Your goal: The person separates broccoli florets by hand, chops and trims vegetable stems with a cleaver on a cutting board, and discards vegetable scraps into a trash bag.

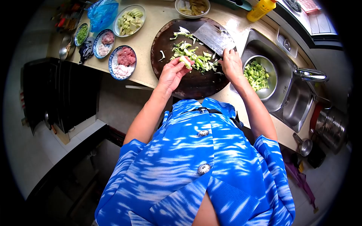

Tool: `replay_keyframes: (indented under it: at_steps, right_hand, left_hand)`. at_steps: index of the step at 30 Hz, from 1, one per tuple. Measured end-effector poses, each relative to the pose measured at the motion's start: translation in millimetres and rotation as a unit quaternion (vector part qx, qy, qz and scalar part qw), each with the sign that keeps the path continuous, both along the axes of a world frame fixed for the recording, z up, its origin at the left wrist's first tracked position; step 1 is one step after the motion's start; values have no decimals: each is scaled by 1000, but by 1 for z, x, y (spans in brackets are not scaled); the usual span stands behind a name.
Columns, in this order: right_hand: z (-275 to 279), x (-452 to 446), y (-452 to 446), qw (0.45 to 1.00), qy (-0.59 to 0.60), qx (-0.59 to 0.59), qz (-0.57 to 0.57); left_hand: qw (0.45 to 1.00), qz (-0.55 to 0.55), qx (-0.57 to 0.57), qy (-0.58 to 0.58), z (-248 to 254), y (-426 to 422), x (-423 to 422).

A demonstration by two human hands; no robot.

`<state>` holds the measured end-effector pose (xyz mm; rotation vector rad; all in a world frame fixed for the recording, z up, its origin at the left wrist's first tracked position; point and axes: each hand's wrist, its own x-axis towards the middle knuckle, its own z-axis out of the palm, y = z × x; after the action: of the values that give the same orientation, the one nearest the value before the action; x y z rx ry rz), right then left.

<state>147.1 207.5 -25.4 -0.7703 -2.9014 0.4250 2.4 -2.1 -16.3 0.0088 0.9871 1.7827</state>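
My left hand (174,72) pinches a pale green piece of vegetable (185,62) above the near left part of a round dark cutting board (181,87). The fingers of my right hand (231,64) are closed round the handle end of a cleaver (213,37), whose broad blade lies over the far right part of the board. Chopped pale green leaves (203,62) are spread over the middle of the board, between my hands and beside the blade. The cleaver's handle is mostly hidden by my right hand.
A metal bowl of chopped greens (257,74) stands in the sink (288,88) at the right. At the left are bowls of meat (126,56), a plate of cut vegetable (130,20) and a blue plastic bag (102,15). A yellow bottle (260,10) stands behind.
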Motion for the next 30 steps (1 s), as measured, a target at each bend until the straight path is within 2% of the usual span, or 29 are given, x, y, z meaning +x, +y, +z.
replay_keyframes:
  at_steps: [5, 7, 9, 11, 14, 21, 23, 24, 26, 27, 28, 29, 30]
  right_hand:
    - [-25, -4, 10, 1000, 8, 13, -5]
    - [-22, -4, 11, 999, 25, 2, 24]
    - [-13, -8, 11, 1000, 10, 4, 18]
    - [3, -10, 4, 998, 38, 6, -41]
    - [24, -12, 0, 998, 24, 22, -52]
    - [55, 3, -10, 998, 30, -14, -55]
    - [57, 6, -14, 986, 138, -76, -53]
    - [55, 6, -16, 986, 137, -76, -52]
    - [46, 8, -21, 937, 161, -303, -68]
    - [45, 10, -25, 922, 171, -340, -72]
    - [41, 13, -29, 918, 161, -354, -79]
    - [38, 17, -32, 913, 151, -368, -85]
    - [42, 21, -37, 914, 178, -359, -64]
  left_hand:
    - [992, 7, 72, -105, -1, -6, -5]
    - [962, -8, 160, -220, -5, -9, -6]
    - [955, -15, 166, -243, -9, -9, -8]
    - [937, 5, 152, -313, -14, -11, -9]
    - [920, 8, 163, -356, -9, -9, -7]
    - [919, 11, 143, -367, -11, -8, -8]
    - [914, 18, 133, -382, -20, -12, -9]
    - [914, 19, 133, -383, -20, -13, -8]
    - [965, 125, -28, -229, -20, -15, -4]
    - [965, 125, -27, -230, -16, -13, 2]
    - [985, 146, -96, 5, -7, -8, 10]
    - [944, 159, -159, 240, -2, -6, 15]
    - [908, 152, -138, 367, -5, -5, 16]
